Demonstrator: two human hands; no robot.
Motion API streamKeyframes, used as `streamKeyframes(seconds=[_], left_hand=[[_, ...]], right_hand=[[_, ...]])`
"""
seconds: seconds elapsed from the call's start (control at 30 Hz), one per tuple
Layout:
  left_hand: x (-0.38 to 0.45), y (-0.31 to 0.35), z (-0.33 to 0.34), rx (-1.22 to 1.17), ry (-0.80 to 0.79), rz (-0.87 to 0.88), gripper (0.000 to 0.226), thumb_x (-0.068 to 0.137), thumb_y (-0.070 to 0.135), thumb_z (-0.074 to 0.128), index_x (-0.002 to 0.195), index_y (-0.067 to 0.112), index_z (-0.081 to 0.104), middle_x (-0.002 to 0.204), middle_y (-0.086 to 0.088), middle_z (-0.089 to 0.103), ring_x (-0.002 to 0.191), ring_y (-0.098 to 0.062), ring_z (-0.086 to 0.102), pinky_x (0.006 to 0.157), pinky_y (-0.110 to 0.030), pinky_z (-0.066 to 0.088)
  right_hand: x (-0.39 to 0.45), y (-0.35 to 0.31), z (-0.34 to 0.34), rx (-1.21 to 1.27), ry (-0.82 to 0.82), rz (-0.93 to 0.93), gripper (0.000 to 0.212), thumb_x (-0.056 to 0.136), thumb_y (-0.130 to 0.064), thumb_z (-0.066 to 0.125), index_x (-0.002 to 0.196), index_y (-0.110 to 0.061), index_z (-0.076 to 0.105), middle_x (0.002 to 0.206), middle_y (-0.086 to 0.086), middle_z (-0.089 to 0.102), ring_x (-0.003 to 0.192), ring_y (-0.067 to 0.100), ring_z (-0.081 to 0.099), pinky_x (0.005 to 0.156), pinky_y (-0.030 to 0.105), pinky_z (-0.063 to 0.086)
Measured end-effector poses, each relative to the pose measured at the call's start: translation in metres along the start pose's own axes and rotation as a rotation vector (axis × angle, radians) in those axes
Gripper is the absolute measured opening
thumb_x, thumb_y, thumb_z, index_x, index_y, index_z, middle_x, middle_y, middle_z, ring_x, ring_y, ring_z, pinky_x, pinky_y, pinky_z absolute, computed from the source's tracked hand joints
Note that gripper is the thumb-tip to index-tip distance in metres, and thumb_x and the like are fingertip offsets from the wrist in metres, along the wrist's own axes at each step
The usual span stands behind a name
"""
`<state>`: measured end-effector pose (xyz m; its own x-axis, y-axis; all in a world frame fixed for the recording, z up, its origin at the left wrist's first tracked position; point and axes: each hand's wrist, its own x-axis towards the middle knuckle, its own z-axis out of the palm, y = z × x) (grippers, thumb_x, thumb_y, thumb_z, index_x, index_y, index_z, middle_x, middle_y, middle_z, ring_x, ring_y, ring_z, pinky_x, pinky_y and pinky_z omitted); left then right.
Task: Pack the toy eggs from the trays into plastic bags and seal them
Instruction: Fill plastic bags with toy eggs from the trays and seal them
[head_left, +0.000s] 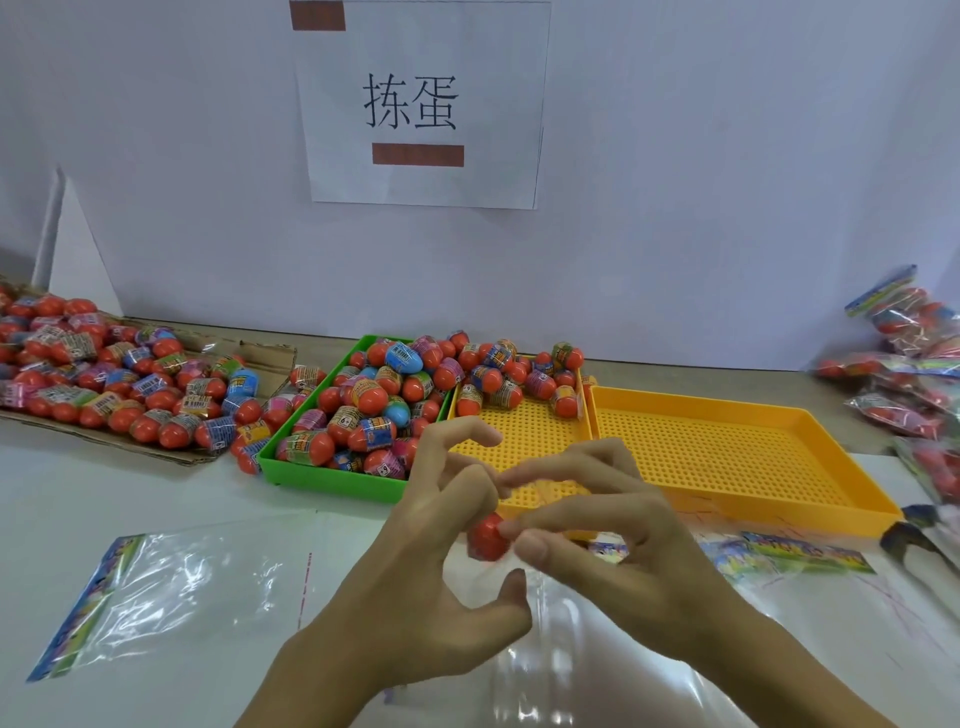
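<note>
Both my hands meet in the middle above the white table, holding a clear plastic bag (550, 654) that hangs down between my wrists. A red toy egg (486, 538) shows between them. My right hand (613, 535) pinches at the egg with thumb and forefinger. The curled fingers of my left hand (431, 561) hold the bag's upper edge. Behind stands a green tray (332, 474) heaped with eggs. A yellow tray (519, 436) has eggs only at its far end.
A second yellow tray (727, 441) stands bare at the right. Cardboard (156, 447) piled with eggs lies at the left. An empty bag (156, 587) lies front left, flat bags (789, 558) to the right. Filled bags (904, 353) are stacked far right. A white wall stands behind.
</note>
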<state>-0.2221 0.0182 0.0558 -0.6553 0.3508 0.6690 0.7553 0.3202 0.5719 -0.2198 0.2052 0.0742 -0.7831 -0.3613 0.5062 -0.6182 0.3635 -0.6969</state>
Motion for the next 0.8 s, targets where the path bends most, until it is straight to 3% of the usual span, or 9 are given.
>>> streamKeyframes(seconds=[0.1,0.2,0.27,0.33,0.37,0.47,0.57,0.7,0.8], left_hand=[[0.001,0.003,0.002,-0.021,0.097,-0.028,0.048,0.067,0.026,0.072,0.093,0.048,0.038,0.133,0.007,0.035,0.101,-0.014,0.057,0.070,-0.018,0.051],[0.005,0.006,0.005,0.038,0.300,-0.036,0.052,0.067,0.029,0.070,0.098,0.050,0.034,0.131,0.005,0.034,0.103,-0.021,0.055,0.066,-0.025,0.052],[0.007,0.003,0.005,0.048,0.459,-0.046,0.052,0.069,0.019,0.071,0.099,0.040,0.034,0.127,-0.007,0.036,0.102,-0.023,0.057,0.069,-0.023,0.052],[0.011,0.000,-0.001,-0.002,0.600,-0.081,0.044,0.070,0.006,0.071,0.091,0.023,0.037,0.119,-0.019,0.040,0.097,-0.009,0.061,0.069,-0.016,0.052],[0.012,-0.001,-0.003,0.030,0.644,-0.051,0.042,0.069,0.009,0.071,0.088,0.021,0.035,0.117,-0.016,0.041,0.096,-0.005,0.059,0.072,-0.017,0.052],[0.008,-0.004,-0.002,0.207,0.541,0.024,0.037,0.069,0.022,0.062,0.089,0.029,0.031,0.116,-0.010,0.037,0.112,0.000,0.043,0.086,-0.013,0.042],[0.003,-0.010,0.001,0.277,0.354,-0.065,0.030,0.071,0.022,0.063,0.086,0.026,0.037,0.121,0.002,0.032,0.105,-0.004,0.042,0.073,-0.018,0.044],[-0.001,-0.018,0.003,0.330,0.228,-0.124,0.032,0.071,0.032,0.060,0.083,0.035,0.031,0.118,0.008,0.029,0.095,-0.015,0.043,0.068,-0.018,0.038],[-0.001,-0.020,0.001,0.368,0.190,-0.131,0.034,0.068,0.039,0.058,0.085,0.037,0.028,0.119,0.008,0.028,0.094,-0.014,0.041,0.058,-0.017,0.041]], right_hand=[[0.004,-0.004,0.000,0.087,0.122,0.096,0.031,0.085,-0.058,0.057,0.097,-0.038,0.077,0.110,-0.017,0.063,0.111,0.012,0.052,0.088,0.025,0.044],[0.008,-0.008,0.003,0.177,0.232,0.266,0.034,0.078,-0.067,0.064,0.096,-0.038,0.069,0.095,-0.015,0.065,0.091,0.008,0.063,0.067,0.023,0.051],[0.008,-0.010,0.006,0.208,0.148,0.343,0.043,0.073,-0.074,0.064,0.092,-0.036,0.067,0.089,-0.012,0.068,0.079,0.007,0.067,0.060,0.016,0.050],[0.012,-0.011,0.007,0.249,0.105,0.352,0.040,0.079,-0.071,0.060,0.087,-0.032,0.068,0.084,-0.006,0.070,0.072,0.010,0.068,0.057,0.013,0.047],[0.016,-0.008,0.006,0.257,0.125,0.357,0.039,0.084,-0.066,0.059,0.086,-0.029,0.069,0.083,-0.004,0.070,0.071,0.011,0.068,0.055,0.013,0.046],[0.037,0.018,-0.002,0.086,0.217,0.442,0.019,0.095,-0.041,0.059,0.086,-0.026,0.068,0.080,-0.007,0.069,0.074,0.010,0.065,0.053,0.011,0.043],[0.067,0.053,-0.010,-0.309,0.205,0.464,0.012,0.098,-0.022,0.057,0.106,-0.026,0.064,0.095,-0.012,0.064,0.084,0.006,0.058,0.058,0.007,0.041],[0.099,0.092,-0.014,-0.830,0.107,0.400,0.038,0.094,-0.026,0.059,0.133,-0.027,0.058,0.128,-0.003,0.062,0.120,0.023,0.046,0.094,0.037,0.043],[0.112,0.107,-0.015,-1.065,-0.074,0.415,0.037,0.092,-0.033,0.059,0.129,-0.032,0.061,0.125,-0.001,0.063,0.119,0.025,0.042,0.095,0.039,0.039]])
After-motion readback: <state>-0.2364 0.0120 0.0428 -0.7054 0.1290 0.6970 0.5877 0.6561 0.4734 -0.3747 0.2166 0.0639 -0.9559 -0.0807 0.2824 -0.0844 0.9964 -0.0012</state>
